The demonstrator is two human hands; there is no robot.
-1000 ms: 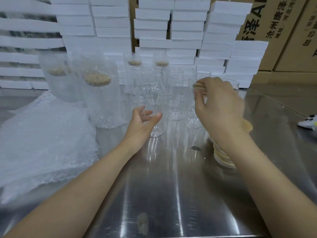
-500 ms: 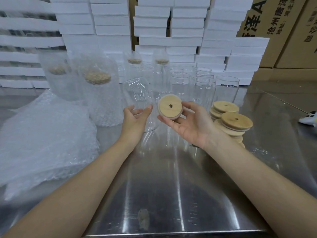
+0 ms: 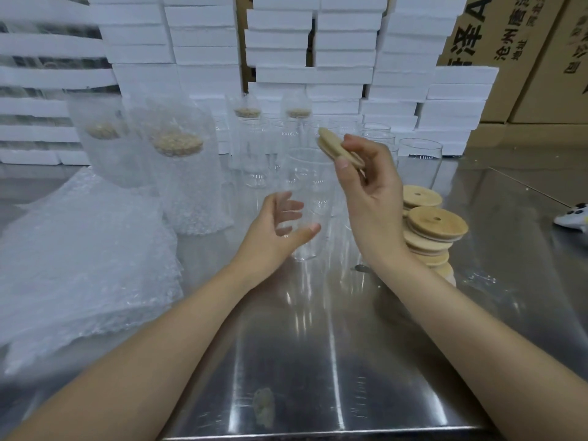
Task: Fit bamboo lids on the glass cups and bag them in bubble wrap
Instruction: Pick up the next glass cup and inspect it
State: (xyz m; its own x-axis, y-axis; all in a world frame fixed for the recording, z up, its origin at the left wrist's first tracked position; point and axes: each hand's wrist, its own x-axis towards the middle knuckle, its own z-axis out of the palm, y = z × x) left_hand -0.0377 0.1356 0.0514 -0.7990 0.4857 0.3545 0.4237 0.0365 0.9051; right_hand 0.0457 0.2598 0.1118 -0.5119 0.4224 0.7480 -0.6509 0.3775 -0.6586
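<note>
Gripping glass cup (image 3: 313, 186) with left hand (image 3: 270, 237); pinching tilted bamboo lid (image 3: 337, 148) in right hand (image 3: 375, 202), just above cup.

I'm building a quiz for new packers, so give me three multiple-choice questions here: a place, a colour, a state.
1. Where is the stack of lids? A) on the floor B) right of the right hand C) on a shelf
2. The boxes stacked behind are: A) white B) black C) red
3. The lid in the right hand is: A) snapped B) lying flat C) tilted above the cup
Answers: B, stands by that wrist; A, all white; C, aslant over the cup the left hand holds.
</note>
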